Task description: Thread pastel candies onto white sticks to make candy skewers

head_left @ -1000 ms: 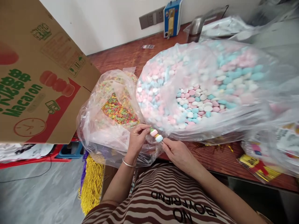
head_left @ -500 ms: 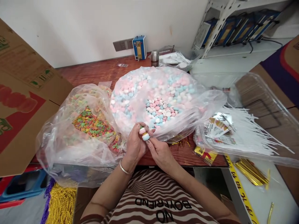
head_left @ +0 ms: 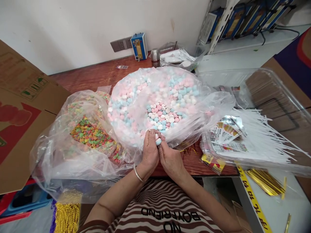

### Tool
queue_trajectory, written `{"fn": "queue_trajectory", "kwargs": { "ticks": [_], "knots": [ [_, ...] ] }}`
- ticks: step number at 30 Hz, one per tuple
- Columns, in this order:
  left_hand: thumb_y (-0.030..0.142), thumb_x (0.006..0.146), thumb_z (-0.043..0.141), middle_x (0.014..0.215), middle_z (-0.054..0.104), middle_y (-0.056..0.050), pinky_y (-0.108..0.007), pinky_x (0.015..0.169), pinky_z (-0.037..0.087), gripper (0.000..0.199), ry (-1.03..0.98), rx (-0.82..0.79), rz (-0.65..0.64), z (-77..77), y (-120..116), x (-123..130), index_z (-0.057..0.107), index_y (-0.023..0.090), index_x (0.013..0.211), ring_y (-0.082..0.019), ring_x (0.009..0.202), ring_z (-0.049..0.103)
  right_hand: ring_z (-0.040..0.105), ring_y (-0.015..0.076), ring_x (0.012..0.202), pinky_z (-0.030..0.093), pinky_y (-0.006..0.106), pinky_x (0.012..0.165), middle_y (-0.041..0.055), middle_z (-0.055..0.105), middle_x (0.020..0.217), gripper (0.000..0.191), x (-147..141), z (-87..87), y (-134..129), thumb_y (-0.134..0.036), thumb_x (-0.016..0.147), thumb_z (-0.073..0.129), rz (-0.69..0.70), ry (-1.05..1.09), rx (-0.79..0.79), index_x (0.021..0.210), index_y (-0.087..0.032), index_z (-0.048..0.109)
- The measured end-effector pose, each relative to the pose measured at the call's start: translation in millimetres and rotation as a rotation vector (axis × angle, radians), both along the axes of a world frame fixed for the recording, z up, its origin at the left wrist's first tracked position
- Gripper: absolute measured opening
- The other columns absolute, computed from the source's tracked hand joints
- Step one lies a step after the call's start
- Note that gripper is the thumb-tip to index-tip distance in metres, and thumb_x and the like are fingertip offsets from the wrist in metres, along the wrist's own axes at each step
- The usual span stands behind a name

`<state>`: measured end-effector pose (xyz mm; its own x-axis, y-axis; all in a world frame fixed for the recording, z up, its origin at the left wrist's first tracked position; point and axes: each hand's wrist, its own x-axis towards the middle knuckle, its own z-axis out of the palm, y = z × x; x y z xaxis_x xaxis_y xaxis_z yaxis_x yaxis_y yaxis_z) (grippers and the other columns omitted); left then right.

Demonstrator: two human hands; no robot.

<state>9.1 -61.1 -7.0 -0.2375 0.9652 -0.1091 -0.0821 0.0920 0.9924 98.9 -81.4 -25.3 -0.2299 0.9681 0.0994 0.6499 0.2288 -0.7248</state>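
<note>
A small marshmallow stack (head_left: 158, 139) sits between the person's two hands, just over the near edge of a large clear bag of marshmallows (head_left: 131, 108), in front of its opening. Only a little of the stack shows: a rounded, pale blue piece lies lowest and nearest the person, with a white and pale pink one pressed against it on the far side. Both look matt and smooth, with soft, puffed edges, and the stack seems slightly tilted; the fingers hide the rest, so its full length cannot be told. The left hand (head_left: 150, 152) is curled narrowly round it, thumb along the near side and fingers wrapped behind. The right hand (head_left: 171, 159) is closed too, its thumb and fingertips gathered at the blue end, touching the left; exactly what they pinch there is hidden. Inside the bag's gap, loose marshmallows (head_left: 165, 116) show the same pink, white and light blue. Just left of it lies a bag of cereal rings (head_left: 58, 142) in red, orange, yellow and green. Both bags rest on the reddish wooden table (head_left: 85, 76), with white sticks (head_left: 259, 136) in a clear plastic tray (head_left: 225, 156) to the right.
</note>
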Motion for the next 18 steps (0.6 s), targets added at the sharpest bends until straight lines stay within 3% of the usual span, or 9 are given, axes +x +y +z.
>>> {"fn": "queue_trajectory", "kwargs": {
  "ticks": [3,5,7,10,12,15,18],
  "knots": [
    [0.053,0.100,0.044,0.094,0.065,-0.005,-0.028,0.084,0.051,0.036,-0.016,0.015,-0.112,5.1,13.6,-5.0,0.060,0.022,0.091,-0.016,0.088,0.062,0.058,0.0173,0.062,0.042,0.026,0.059,0.0039,0.064,0.069,0.033,5.8,-2.7,9.7,-0.037,0.103,0.036,-0.040,0.290,-0.078,0.090,-0.019,0.059],
    [0.053,0.100,0.044,0.102,0.068,-0.007,-0.030,0.081,0.052,0.037,0.023,0.013,-0.210,10.2,36.3,-14.1,0.063,0.022,0.103,-0.018,0.090,0.064,0.050,0.0144,0.057,0.039,0.025,0.056,-0.0013,0.054,0.061,0.035,12.6,-6.1,14.1,-0.044,0.103,0.038,-0.078,0.496,-0.154,0.079,-0.022,0.052],
    [0.047,0.100,0.046,0.107,0.069,-0.008,-0.031,0.081,0.052,0.032,0.186,0.114,-0.213,13.1,68.6,-25.9,0.064,0.022,0.111,-0.019,0.092,0.065,0.042,0.0129,0.053,0.035,0.024,0.051,-0.0047,0.045,0.056,0.038,20.6,-10.4,16.0,-0.051,0.102,0.040,-0.131,0.619,-0.229,0.077,-0.023,0.048],
    [0.023,0.094,0.056,0.098,0.070,-0.007,-0.033,0.085,0.049,0.015,0.615,0.293,-0.252,10.1,119.9,-41.5,0.071,0.021,0.094,-0.021,0.092,0.064,0.040,0.0130,0.051,0.032,0.025,0.048,-0.0055,0.041,0.054,0.040,31.4,-16.3,14.9,-0.055,0.100,0.041,-0.186,0.664,-0.279,0.079,-0.023,0.051],
    [0.014,0.090,0.055,0.091,0.069,-0.007,-0.034,0.084,0.047,0.019,0.848,0.356,-0.356,4.4,145.1,-46.8,0.072,0.020,0.087,-0.022,0.090,0.063,0.040,0.0131,0.051,0.031,0.025,0.048,-0.0055,0.041,0.055,0.040,36.1,-18.6,13.2,-0.056,0.100,0.042,-0.196,0.665,-0.301,0.081,-0.023,0.053],
    [0.011,0.089,0.055,0.081,0.064,-0.007,-0.034,0.076,0.044,0.020,1.041,0.353,-0.427,-5.5,162.0,-47.9,0.069,0.019,0.076,-0.022,0.079,0.060,0.039,0.0126,0.051,0.030,0.025,0.048,-0.0055,0.042,0.057,0.038,39.6,-19.8,11.8,-0.055,0.099,0.044,-0.192,0.654,-0.314,0.085,-0.021,0.056],
    [0.012,0.086,0.060,0.083,0.062,-0.006,-0.033,0.073,0.042,0.015,1.074,0.344,-0.432,-14.2,161.1,-46.3,0.068,0.019,0.077,-0.021,0.080,0.059,0.039,0.0125,0.053,0.030,0.025,0.049,-0.0050,0.043,0.058,0.037,39.8,-20.1,13.2,-0.053,0.099,0.044,-0.179,0.632,-0.304,0.083,-0.022,0.055]
  ]
}}
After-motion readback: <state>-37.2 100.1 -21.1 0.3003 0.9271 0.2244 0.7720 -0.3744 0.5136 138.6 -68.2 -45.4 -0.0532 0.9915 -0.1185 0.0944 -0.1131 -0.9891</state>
